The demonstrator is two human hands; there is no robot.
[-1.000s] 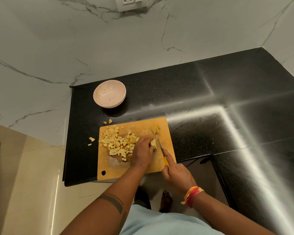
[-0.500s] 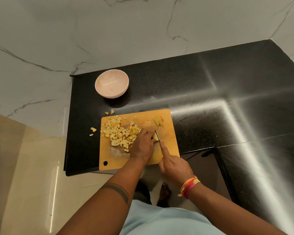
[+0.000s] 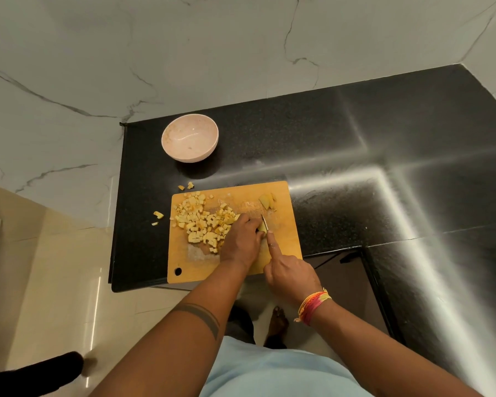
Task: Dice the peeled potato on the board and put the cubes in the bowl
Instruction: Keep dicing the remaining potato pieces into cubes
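Note:
A wooden cutting board (image 3: 284,236) lies on the black counter. A heap of yellow potato cubes (image 3: 204,222) covers its left half. My left hand (image 3: 242,239) holds a potato piece (image 3: 261,226) down with curled fingers near the board's middle. My right hand (image 3: 288,270) grips a knife, index finger stretched along its back; the blade (image 3: 265,223) stands in the piece, the handle is hidden. Another potato chunk (image 3: 267,201) lies at the board's far right corner. The pink bowl (image 3: 190,142) stands behind the board, with no cubes in it.
A few stray cubes (image 3: 158,215) lie on the counter left of the board, and two more (image 3: 187,185) beyond its far edge. The counter (image 3: 355,156) stretches right. A marble wall rises behind. The counter edge runs close under the board's near side.
The view has tilted down a little. The knife has come down from beside the potato piece into it, with my right index finger now along the blade. My left hand stays on the piece.

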